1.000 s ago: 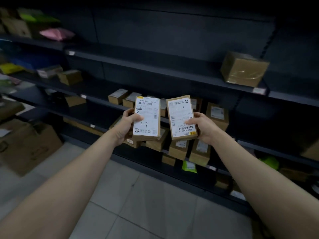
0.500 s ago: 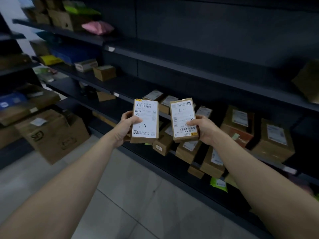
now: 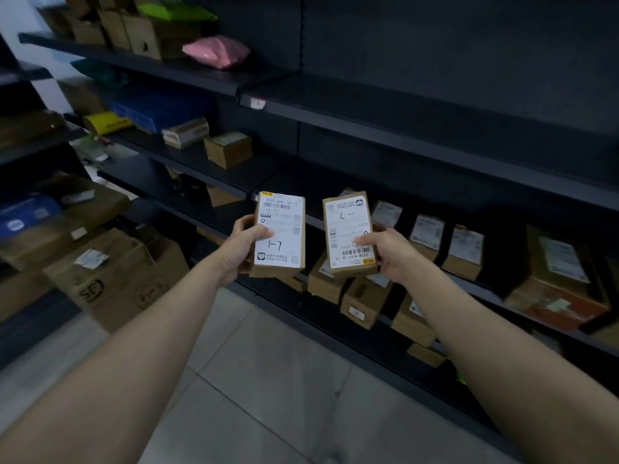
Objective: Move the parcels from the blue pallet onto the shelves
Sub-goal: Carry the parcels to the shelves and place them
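I hold two small flat cardboard parcels upright in front of dark metal shelves (image 3: 418, 118). My left hand (image 3: 243, 249) grips the left parcel (image 3: 279, 234), whose white label faces me. My right hand (image 3: 390, 254) grips the right parcel (image 3: 348, 236), its label turned upside down. Both parcels hover at the height of the third shelf, slightly apart from each other. The blue pallet is out of view.
Several labelled brown boxes (image 3: 427, 234) stand on the shelf behind my hands, more lean below. A pink bag (image 3: 216, 51) and cartons sit on the top shelf at left. Large cartons (image 3: 114, 279) stand on the tiled floor (image 3: 268, 396) at left.
My view has swung left along the shelves and closer to them; the two parcels stay held in my hands, now a bit further apart.
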Demonstrator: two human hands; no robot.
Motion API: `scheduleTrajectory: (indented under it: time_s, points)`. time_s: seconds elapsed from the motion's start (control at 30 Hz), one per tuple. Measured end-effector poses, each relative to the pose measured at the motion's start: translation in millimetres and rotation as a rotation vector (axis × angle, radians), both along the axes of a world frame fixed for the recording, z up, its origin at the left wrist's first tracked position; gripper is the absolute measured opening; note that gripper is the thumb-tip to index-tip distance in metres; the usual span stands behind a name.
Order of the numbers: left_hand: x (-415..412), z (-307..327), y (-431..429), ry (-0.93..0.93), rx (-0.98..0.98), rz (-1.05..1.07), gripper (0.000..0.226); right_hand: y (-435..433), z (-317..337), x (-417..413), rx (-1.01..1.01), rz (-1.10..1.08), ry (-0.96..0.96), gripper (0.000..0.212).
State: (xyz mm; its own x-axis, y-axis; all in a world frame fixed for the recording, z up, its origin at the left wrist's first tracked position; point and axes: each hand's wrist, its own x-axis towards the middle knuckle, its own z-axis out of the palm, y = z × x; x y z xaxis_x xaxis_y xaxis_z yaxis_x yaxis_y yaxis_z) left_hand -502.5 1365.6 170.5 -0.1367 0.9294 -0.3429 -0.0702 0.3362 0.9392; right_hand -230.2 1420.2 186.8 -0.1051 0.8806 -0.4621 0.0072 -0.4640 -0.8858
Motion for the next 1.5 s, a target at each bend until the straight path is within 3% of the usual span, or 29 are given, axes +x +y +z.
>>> scheduleTrajectory:
  time_s: [0.4, 0.67, 0.9, 1.2, 1.5]
  points:
    - [-69.6, -25.5, 152.1, -0.003, -0.053, 0.033, 0.061, 162.2, -25.1, -89.6, -0.021, 0.042, 0.048, 0.027]
    - [-96.6, -43.2, 249.6, -0.041, -0.101, -0.011, 0.054, 240.9, -44.7, -118.7, -0.077, -0.026, 0.033, 0.032]
    - [-119.2, -63.5, 328.1, 0.000, -0.163, -0.155, 0.068, 289.7, -61.4, -139.7, -0.127, -0.112, 0.026, 0.038]
    - [-143.3, -72.2, 425.5, -0.001, -0.177, -0.350, 0.013, 341.0, -80.7, -183.6, -0.189, -0.277, 0.016, 0.036]
    - [-141.0, -99.4, 477.3, 0.040, -0.342, -0.502, 0.023, 352.4, -97.3, -184.5, -0.308, -0.388, -0.008, 0.028]
